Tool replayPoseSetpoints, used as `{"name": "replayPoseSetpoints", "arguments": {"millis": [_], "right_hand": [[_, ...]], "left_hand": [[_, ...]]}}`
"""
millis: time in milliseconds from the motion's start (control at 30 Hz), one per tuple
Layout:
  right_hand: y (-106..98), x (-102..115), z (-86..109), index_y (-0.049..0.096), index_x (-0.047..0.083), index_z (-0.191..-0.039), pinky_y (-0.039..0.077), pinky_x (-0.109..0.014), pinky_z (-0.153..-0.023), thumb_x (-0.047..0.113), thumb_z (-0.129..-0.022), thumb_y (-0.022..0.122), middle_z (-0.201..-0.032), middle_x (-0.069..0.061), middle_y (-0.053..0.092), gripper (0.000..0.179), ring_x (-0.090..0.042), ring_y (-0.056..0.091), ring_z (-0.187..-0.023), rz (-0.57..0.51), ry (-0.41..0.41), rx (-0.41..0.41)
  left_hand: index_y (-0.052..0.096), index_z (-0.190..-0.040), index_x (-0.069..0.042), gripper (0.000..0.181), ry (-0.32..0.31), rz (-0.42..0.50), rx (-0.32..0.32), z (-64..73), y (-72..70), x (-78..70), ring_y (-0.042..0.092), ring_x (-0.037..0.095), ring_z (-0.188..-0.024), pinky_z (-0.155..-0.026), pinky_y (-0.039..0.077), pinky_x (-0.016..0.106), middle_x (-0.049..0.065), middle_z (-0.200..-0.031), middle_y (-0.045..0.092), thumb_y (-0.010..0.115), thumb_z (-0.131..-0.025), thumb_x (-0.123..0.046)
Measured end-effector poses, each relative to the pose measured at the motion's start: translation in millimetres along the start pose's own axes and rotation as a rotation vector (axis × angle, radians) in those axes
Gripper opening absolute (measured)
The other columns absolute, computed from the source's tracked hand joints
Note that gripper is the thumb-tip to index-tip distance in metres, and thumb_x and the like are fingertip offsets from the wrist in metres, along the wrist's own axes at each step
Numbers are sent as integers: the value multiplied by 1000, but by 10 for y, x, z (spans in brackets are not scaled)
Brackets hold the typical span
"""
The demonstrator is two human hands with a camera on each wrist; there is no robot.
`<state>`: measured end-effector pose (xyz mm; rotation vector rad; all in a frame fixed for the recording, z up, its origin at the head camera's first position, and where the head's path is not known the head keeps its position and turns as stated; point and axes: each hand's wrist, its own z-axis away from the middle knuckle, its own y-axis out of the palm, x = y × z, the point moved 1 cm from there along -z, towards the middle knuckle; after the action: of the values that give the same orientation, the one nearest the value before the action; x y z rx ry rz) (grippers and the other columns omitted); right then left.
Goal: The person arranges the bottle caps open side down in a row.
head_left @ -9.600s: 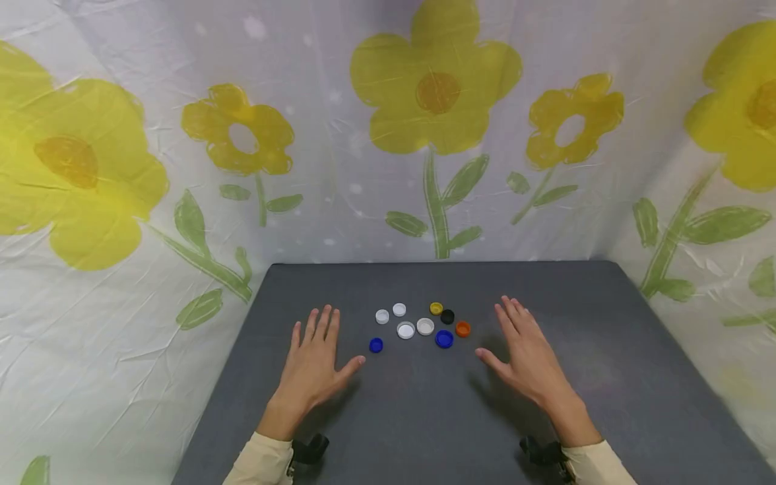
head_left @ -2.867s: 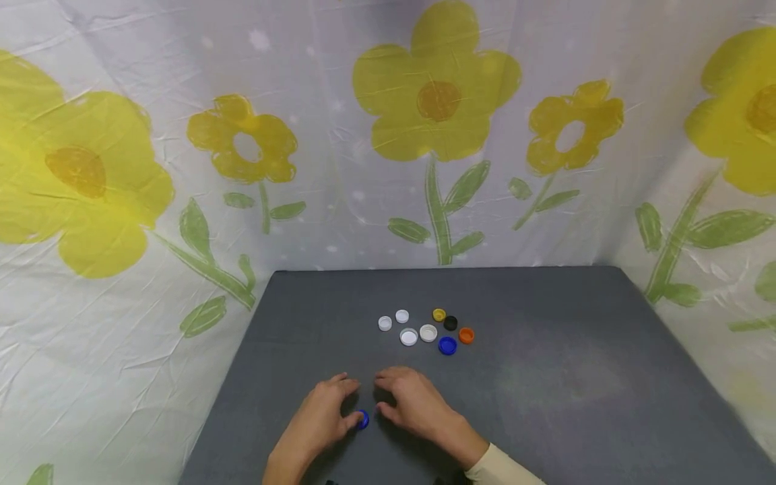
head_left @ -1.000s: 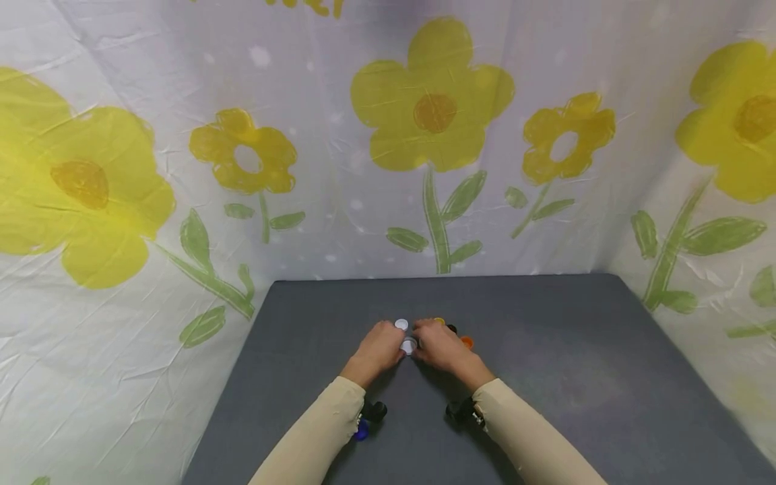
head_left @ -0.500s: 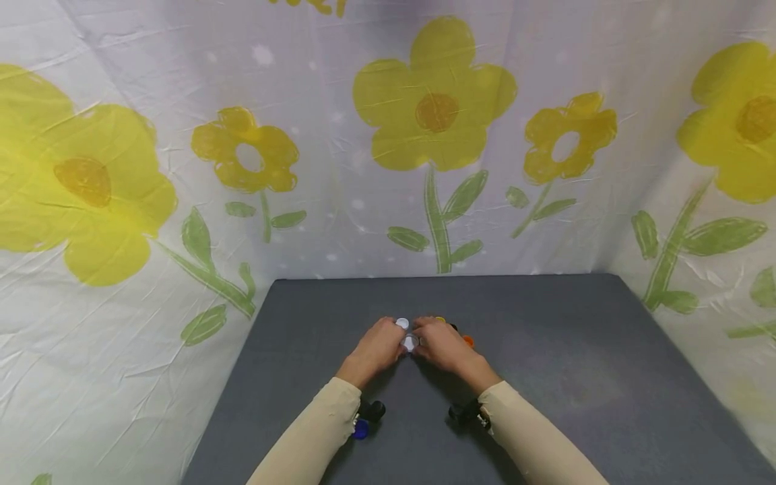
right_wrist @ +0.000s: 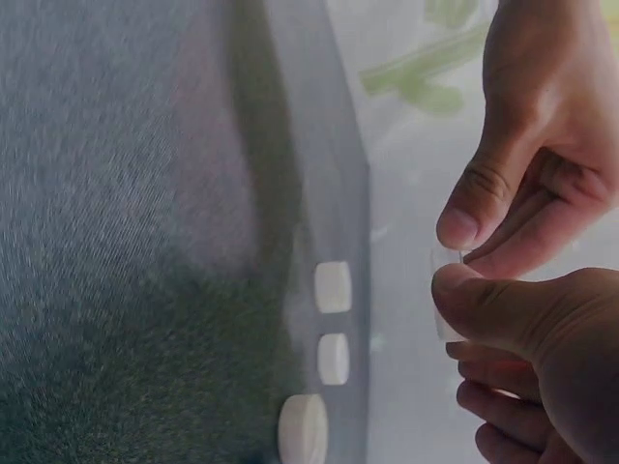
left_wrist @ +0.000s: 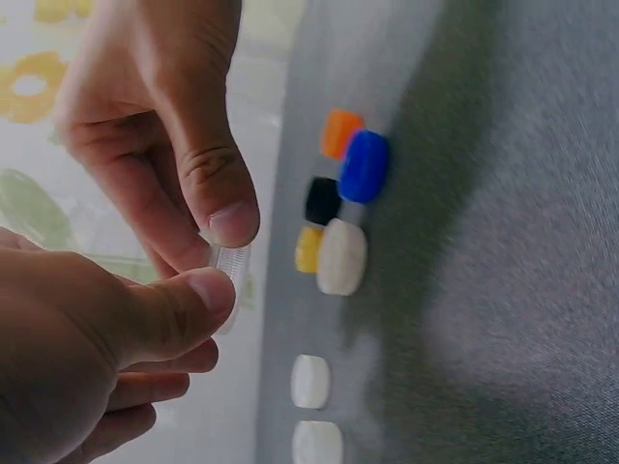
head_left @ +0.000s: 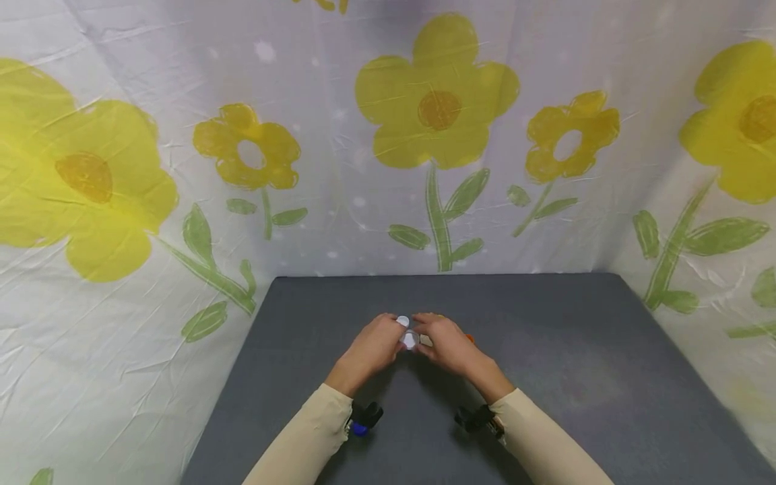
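A translucent white bottle cap with a ribbed edge [left_wrist: 232, 259] is pinched between both hands, above the dark table [head_left: 545, 350]. My left hand [left_wrist: 116, 319] grips one side of it with thumb and fingers. From the opposite side, my right hand [right_wrist: 580, 338] pinches it, thumb on the near face. In the head view the cap [head_left: 410, 340] shows between the fingertips. Behind it on the table lie a larger off-white cap [left_wrist: 341, 256] and two small white caps, one [left_wrist: 309, 381] beside the other [left_wrist: 317, 443].
A blue cap [left_wrist: 364, 166], an orange cap [left_wrist: 341, 133], a black cap [left_wrist: 322, 200] and a yellow cap [left_wrist: 309, 249] cluster together on the table. Another blue cap [head_left: 360, 429] lies beside my left wrist. A flower-printed curtain [head_left: 339, 202] hangs behind the table.
Both hands, flat and apart at first, went to a small blue cap, which now lies nearer me. They then moved forward to the translucent cap, which is now held up off the table.
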<state>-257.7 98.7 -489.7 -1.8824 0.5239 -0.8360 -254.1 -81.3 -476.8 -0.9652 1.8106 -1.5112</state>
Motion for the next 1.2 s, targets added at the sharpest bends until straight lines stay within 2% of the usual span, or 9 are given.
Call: {"name": "replayPoseSetpoints", "arguments": {"millis": [100, 300, 433, 533, 667, 833, 1000, 1200], "right_hand": [[-40, 52, 44, 75, 9, -113, 52, -49, -98, 22, -89, 77, -138, -12, 62, 28, -31, 60, -126, -9, 10, -9], [-81, 176, 155, 73, 7, -117, 56, -44, -88, 25, -89, 77, -135, -14, 64, 34, -29, 67, -114, -51, -26, -90], [-75, 254, 222, 72, 4, -121, 57, -42, -90, 24, -89, 78, -135, -11, 65, 39, -26, 67, -116, -87, -34, -122], [-65, 303, 259, 71, 4, -123, 56, -41, -93, 24, -90, 77, -136, -7, 65, 39, -24, 65, -119, -102, -33, -140], [-54, 356, 303, 72, 5, -122, 54, -42, -96, 25, -90, 76, -135, -6, 65, 37, -23, 64, -122, -124, -30, -160], [-37, 397, 363, 73, 8, -120, 53, -44, -98, 27, -89, 77, -132, -7, 67, 37, -24, 64, -122, -144, -13, -178], [12, 381, 416, 76, 11, -113, 51, -45, -100, 29, -86, 79, -127, -6, 70, 32, -22, 64, -121, -203, 36, -200], [54, 358, 483, 77, 21, -99, 51, -46, -100, 36, -87, 78, -126, -1, 71, 19, -18, 63, -123, -316, 123, -184]], "left_hand": [[75, -94, -10, 17, 21, 5, -34, 63, -47, -4, 68, 25, -98, -88, 56, 38, 4, -94, 75, 81, -85, -22], [73, -105, -8, 25, 50, 28, -86, 217, -145, -29, 68, 25, -103, -90, 56, 38, 5, -102, 75, 81, -85, -20], [73, -102, -9, 21, 62, 41, -83, 316, -201, -55, 67, 24, -108, -93, 55, 38, 3, -102, 75, 80, -86, -20], [74, -98, -10, 17, 61, 62, -91, 383, -240, -81, 67, 22, -104, -92, 56, 37, 1, -98, 75, 80, -86, -20], [74, -99, -11, 18, 43, 137, -116, 476, -281, -108, 68, 21, -99, -89, 56, 37, 0, -96, 74, 81, -85, -21], [74, -106, -9, 26, 13, 218, -161, 596, -268, -131, 66, 27, -114, -98, 53, 42, 2, -105, 75, 81, -85, -24], [73, -113, -7, 37, -22, 264, -262, 706, -243, -172, 65, 29, -120, -101, 51, 44, 4, -114, 74, 84, -82, -24], [75, -112, -8, 33, 10, 330, -343, 794, -174, -232, 66, 26, -117, -99, 53, 44, 3, -113, 75, 84, -82, -19]]}}
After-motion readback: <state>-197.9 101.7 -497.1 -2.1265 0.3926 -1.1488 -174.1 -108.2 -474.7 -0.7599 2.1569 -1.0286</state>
